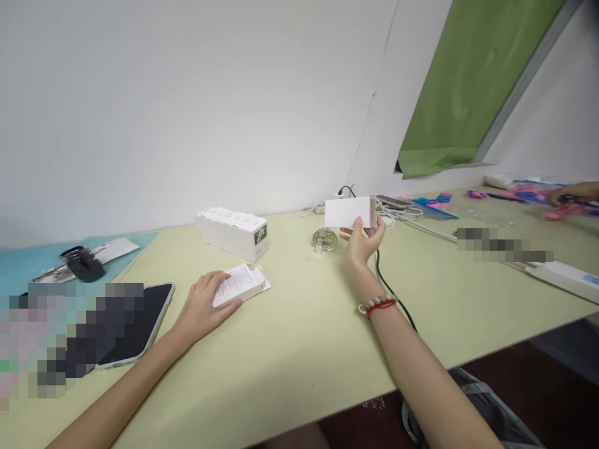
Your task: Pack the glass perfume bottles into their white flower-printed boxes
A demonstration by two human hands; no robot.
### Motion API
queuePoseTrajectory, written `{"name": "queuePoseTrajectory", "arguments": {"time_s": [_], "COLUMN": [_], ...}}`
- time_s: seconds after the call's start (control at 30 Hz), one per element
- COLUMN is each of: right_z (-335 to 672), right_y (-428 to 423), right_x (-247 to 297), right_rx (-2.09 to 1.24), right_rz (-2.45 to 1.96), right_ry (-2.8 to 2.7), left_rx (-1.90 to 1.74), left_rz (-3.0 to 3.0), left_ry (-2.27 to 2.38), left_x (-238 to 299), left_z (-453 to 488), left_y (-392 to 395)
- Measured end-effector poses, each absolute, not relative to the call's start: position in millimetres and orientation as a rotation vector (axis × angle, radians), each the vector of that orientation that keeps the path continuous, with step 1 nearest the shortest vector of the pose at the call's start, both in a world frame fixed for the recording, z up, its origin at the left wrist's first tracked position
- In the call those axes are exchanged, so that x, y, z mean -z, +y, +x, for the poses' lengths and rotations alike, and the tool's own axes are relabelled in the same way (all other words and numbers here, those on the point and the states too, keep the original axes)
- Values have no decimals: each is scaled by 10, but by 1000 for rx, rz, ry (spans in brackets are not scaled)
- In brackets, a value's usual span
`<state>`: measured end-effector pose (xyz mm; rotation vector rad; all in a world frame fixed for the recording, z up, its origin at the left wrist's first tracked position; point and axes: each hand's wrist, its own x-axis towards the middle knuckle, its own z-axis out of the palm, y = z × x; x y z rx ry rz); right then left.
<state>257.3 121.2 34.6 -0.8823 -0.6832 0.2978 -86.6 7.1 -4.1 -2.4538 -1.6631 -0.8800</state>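
At the table (299,358), hands (203,304) hold two white boxes (239,287), contents hidden.

A printed white box (241,285) lies on the tabletop (290,355) in the grasp of the left fingers (226,275), its long side slanting away toward the right, rows of dark lettering on its upper face too small to read, and flaps sticking out at its right end. A plain-faced white box (343,212) is held up off the tabletop by the right fingers (358,222), its long side nearly level, its right end shaded greyish-brown
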Motion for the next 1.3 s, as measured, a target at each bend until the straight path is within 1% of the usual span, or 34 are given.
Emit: {"name": "queuePoseTrajectory", "arguments": {"time_s": [0.13, 0.23, 0.5, 0.6, 0.77, 0.97, 1.2, 1.3], "right_z": [2658, 2733, 2785, 2784, 2851, 2865, 2866, 2883], "right_y": [1200, 1213, 1161, 1119, 1185, 1267, 1229, 1231], "right_x": [-402, -408, -261, -261, -206, -77, -56, -47], "right_rx": [-267, -138, 207, 359, 469, 452, 338, 334], "right_rz": [-882, -910, -1495, -1618, -1755, -1881, -1880, -1831], "right_ry": [-639, -631, -883, -984, -1094, -1188, -1145, -1228], "left_rx": [870, 870, 859, 849, 851, 827, 810, 807], "left_rz": [-2466, -2458, -2461, -2470, -2484, -2495, -2501, -2494], "left_ry": [-1618, -1607, -1585, -1572, -1553, -1554, -1568, -1584], "left_x": [48, 54, 48, 41, 48, 45, 38, 38], "left_z": [-872, -874, -873, -867, -849, -847, -845, -839], "left_y": [73, 74, 70, 58, 45, 37, 39, 35]}}
